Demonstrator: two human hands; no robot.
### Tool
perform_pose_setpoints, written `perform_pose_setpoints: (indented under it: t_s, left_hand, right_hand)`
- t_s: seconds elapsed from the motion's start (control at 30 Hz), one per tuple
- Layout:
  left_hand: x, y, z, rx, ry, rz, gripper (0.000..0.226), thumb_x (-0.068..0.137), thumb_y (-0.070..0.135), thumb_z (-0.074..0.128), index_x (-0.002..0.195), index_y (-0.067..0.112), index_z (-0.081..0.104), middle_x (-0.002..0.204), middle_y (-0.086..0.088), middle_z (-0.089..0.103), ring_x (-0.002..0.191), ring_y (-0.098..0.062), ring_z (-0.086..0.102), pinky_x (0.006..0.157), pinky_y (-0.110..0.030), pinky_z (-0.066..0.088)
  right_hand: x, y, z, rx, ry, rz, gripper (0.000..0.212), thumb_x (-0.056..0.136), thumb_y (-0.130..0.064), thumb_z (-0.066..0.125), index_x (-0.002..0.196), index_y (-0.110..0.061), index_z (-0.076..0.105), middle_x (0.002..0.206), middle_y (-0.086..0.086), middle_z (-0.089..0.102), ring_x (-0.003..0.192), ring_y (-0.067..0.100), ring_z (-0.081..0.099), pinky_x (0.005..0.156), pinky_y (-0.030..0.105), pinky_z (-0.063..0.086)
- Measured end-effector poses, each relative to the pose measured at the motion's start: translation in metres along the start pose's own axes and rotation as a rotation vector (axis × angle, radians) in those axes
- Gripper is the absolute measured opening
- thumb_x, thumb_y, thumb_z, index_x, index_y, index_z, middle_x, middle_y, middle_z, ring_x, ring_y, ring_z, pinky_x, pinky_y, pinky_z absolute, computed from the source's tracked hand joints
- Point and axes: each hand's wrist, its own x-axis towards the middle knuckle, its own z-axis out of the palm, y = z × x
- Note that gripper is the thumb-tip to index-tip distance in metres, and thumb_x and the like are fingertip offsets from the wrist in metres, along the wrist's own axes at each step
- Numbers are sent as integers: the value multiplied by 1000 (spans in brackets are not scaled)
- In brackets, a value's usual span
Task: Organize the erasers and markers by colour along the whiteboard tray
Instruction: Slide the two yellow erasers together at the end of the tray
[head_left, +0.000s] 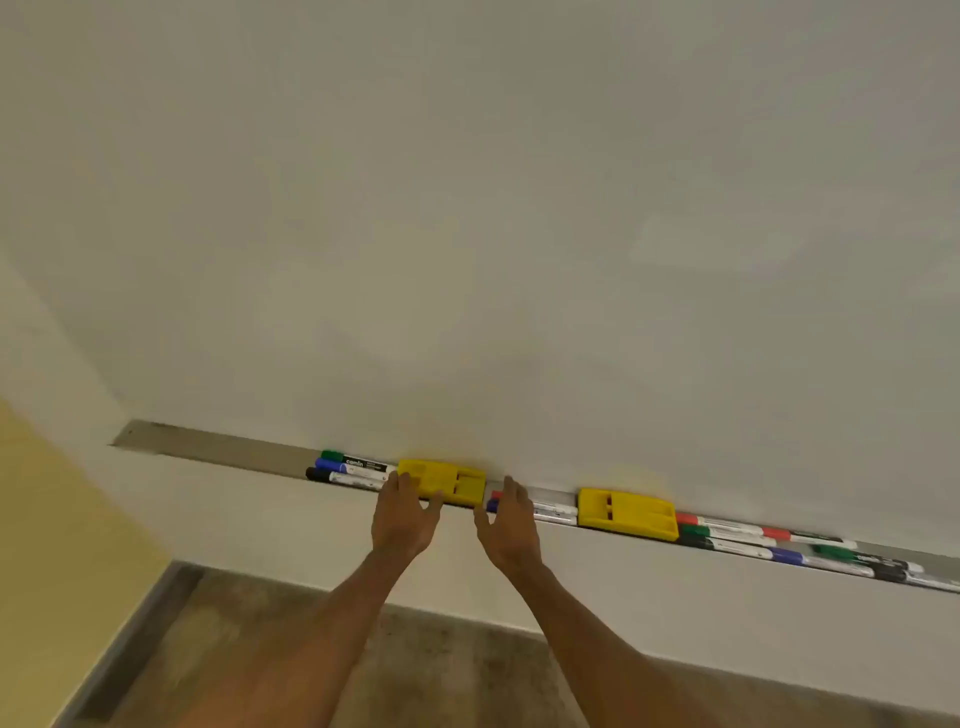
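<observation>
A metal tray (218, 448) runs along the whiteboard's lower edge. Two yellow erasers sit in it: one (452, 480) at centre, another (626, 513) further right. Green, blue and black markers (353, 467) lie left of the first eraser. Between the erasers lie a red and a blue marker (553, 509), partly hidden. More red, green, blue and black markers (779, 545) lie on the right. My left hand (405, 514) touches the first eraser's front left corner with straight fingers. My right hand (511, 525) hovers open over the middle markers.
The whiteboard (519, 234) fills the upper view. A white wall strip (675, 597) lies below the tray, with brown floor (441, 665) beneath. A yellow wall (52, 545) stands at the left. The tray's left end is bare.
</observation>
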Motion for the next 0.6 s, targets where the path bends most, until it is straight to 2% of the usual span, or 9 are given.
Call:
perform_pose_setpoints:
  t_s: [0.07, 0.13, 0.3, 0.43, 0.6]
  left_hand:
    - [11, -5, -5, 47, -15, -1, 73, 94, 49, 44, 148, 5, 22, 158, -15, 22, 144, -31, 24, 115, -42, 26]
    - [20, -10, -8, 110, -16, 13, 71, 94, 49, 43, 147, 4, 25, 154, -17, 29, 142, -31, 29, 116, -40, 25]
    - [30, -18, -7, 198, -21, 46, 65, 95, 46, 41, 142, 3, 31, 143, -14, 46, 131, -29, 44, 110, -39, 34]
    - [33, -22, -5, 267, 2, 88, 59, 97, 44, 39, 141, 6, 34, 140, -11, 50, 129, -26, 48, 108, -37, 37]
    - [38, -23, -9, 234, 28, 118, 44, 99, 37, 37, 134, 11, 42, 129, -7, 59, 118, -23, 54, 100, -37, 42]
  right_hand:
    - [5, -9, 6, 35, -4, 37, 65, 94, -26, 53, 146, -3, 21, 150, 13, 31, 140, 30, 30, 113, 36, 32]
    - [10, -17, 12, 32, -8, 60, 63, 93, -23, 54, 144, -1, 24, 147, 15, 35, 137, 30, 32, 112, 36, 31]
    - [18, -25, 26, 59, 27, 104, 54, 92, -16, 56, 138, -3, 33, 140, 15, 43, 130, 30, 38, 106, 36, 36]
    - [21, -27, 32, 81, 34, 146, 53, 91, -16, 57, 139, -6, 35, 141, 13, 44, 132, 30, 38, 106, 38, 38]
    - [23, -29, 35, 92, 53, 171, 52, 90, -15, 59, 137, -6, 37, 139, 13, 47, 130, 29, 40, 107, 37, 37]
